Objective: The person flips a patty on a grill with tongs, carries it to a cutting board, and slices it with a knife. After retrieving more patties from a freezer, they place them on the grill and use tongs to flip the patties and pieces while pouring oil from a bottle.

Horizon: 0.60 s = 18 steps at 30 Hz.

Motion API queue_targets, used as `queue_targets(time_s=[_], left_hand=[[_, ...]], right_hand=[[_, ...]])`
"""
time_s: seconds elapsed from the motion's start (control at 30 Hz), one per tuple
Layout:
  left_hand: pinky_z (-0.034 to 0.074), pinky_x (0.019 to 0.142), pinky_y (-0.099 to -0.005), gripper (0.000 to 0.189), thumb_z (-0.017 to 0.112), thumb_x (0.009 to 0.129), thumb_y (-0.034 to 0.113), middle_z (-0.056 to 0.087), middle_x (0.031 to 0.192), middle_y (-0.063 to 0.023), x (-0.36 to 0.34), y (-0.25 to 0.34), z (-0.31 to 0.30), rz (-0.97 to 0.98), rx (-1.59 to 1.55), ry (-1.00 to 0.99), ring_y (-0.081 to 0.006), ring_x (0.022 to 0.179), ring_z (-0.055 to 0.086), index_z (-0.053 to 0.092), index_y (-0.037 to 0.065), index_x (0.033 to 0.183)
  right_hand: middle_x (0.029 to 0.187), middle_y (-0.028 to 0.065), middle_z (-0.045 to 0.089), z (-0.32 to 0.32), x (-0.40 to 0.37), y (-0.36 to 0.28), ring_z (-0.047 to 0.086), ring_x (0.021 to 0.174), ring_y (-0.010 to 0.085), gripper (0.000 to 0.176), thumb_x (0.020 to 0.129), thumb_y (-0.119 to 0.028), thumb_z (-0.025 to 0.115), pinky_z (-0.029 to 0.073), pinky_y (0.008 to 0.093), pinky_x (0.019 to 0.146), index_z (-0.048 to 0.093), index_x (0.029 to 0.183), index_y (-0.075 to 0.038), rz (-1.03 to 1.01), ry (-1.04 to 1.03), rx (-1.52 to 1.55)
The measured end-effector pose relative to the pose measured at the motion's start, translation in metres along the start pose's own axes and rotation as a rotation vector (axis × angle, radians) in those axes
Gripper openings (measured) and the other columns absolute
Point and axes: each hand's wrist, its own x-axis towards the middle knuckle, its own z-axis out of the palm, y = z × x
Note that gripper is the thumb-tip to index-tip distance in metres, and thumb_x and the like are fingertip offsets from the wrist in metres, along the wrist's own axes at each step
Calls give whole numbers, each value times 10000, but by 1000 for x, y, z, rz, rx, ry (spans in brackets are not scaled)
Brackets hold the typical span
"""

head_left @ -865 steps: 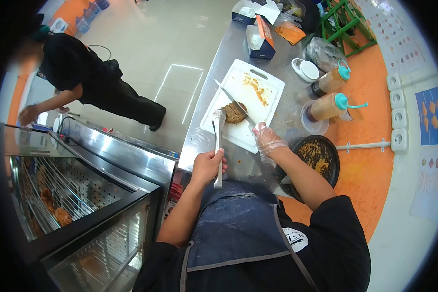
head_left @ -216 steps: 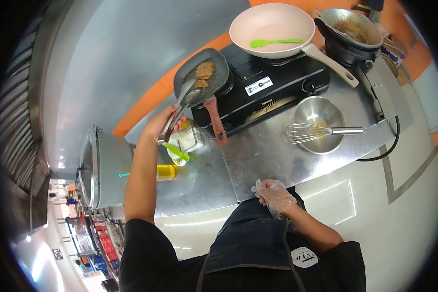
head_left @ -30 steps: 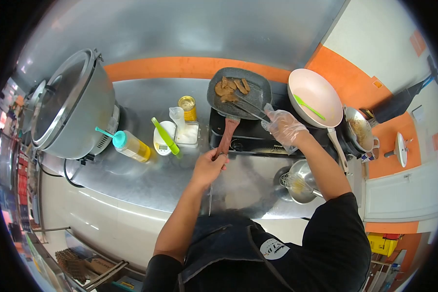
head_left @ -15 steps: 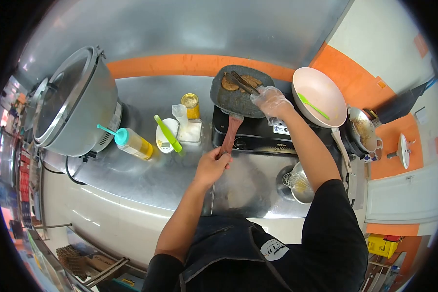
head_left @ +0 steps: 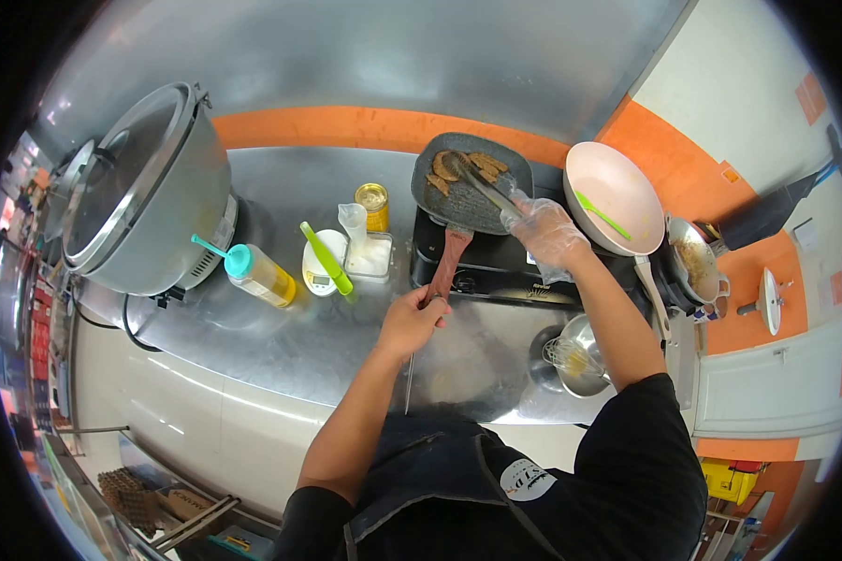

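- Your left hand (head_left: 412, 323) is closed around the end of the reddish handle (head_left: 449, 264) of the dark grill pan (head_left: 485, 213), with the fingers curled fully over it. The pan sits on the black stove (head_left: 505, 279) at the back of the steel counter (head_left: 281, 346).
- Your gloved right hand (head_left: 544, 231) has its fingers wrapped around the tongs (head_left: 482, 185). Their tips reach in among the food at the far side of the pan. You cannot tell from here whether they pinch a piece or only touch it.
- The browned pieces (head_left: 463, 166) lie bunched in the far half of the grill pan, and the near half is bare.
- Judging by their colour, the pieces are well along in cooking. They are all in the pan and none has been lifted out. No plate for them shows near the stove, so taking them off looks like the part left.
- The pink pan (head_left: 627, 173) beside it holds only a green spatula (head_left: 601, 213).
- The bowl (head_left: 585, 374) with the whisk (head_left: 563, 355) stands apart at the counter's near edge, and neither hand touches it.
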Motion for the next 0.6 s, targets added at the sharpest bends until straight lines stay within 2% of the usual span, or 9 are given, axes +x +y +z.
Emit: queue_targets(time_s=[0.1,0.17,0.2,0.33,0.43,0.47,0.5,0.53,0.6], left_hand=[[438,616,-223,206,590,874,171,655,826,-11,3,-4,1,5,14,-14,-72,653,575,664,10,978],[432,590,-203,198,585,897,165,644,856,-7,4,-3,1,5,46,-44,-59,655,566,649,24,1021],[427,564,-183,196,580,919,158,632,886,-3,4,-4,1,3,72,-67,-45,657,557,633,39,1065],[424,557,-187,209,576,925,170,634,898,-5,3,-6,7,-13,65,-32,-46,664,559,631,50,1088],[435,579,-192,216,572,937,173,636,932,-7,-4,-2,7,-40,87,-21,-54,708,577,624,57,1112],[451,609,-194,253,575,943,178,639,966,-14,-6,-3,7,-38,61,-27,-64,744,590,612,55,1160],[466,638,-197,292,579,948,183,641,1000,-21,-7,-3,8,-31,35,-34,-73,779,604,600,52,1208],[466,638,-197,292,579,948,183,641,1000,-21,-9,-3,7,-31,37,-35,-73,779,604,600,52,1208],[492,701,-210,403,583,958,199,643,1062,-34,-15,-3,6,-35,17,-48,-98,845,621,534,36,1323]], right_hand=[[1094,299,614,27,8,27,567,1092,428,518,961,-360,491,440,447,936,526,1209,94,-113,92,-107],[1100,295,615,26,7,30,568,1093,428,496,966,-360,484,443,452,932,541,1175,86,-104,90,-109],[1099,296,615,30,13,39,565,1092,433,496,968,-360,481,442,456,931,538,1178,86,-57,162,-130],[1058,307,616,30,15,53,563,1071,446,477,979,-338,462,437,473,927,529,1190,84,51,268,-95],[1024,308,619,26,-8,61,568,1044,447,469,973,-332,471,439,484,923,533,1177,86,42,369,-30],[1002,325,616,37,-11,79,580,1031,447,483,971,-309,481,440,490,916,495,1243,90,-38,360,-163],[990,333,614,51,-25,96,585,1027,448,514,970,-299,490,441,492,910,455,1271,115,-20,369,-198],[978,341,613,51,-56,81,590,1022,449,549,968,-290,499,443,494,904,416,1300,140,0,382,-233],[978,358,603,63,-90,57,595,1019,446,595,976,-266,494,451,485,897,345,1321,196,317,376,107]])
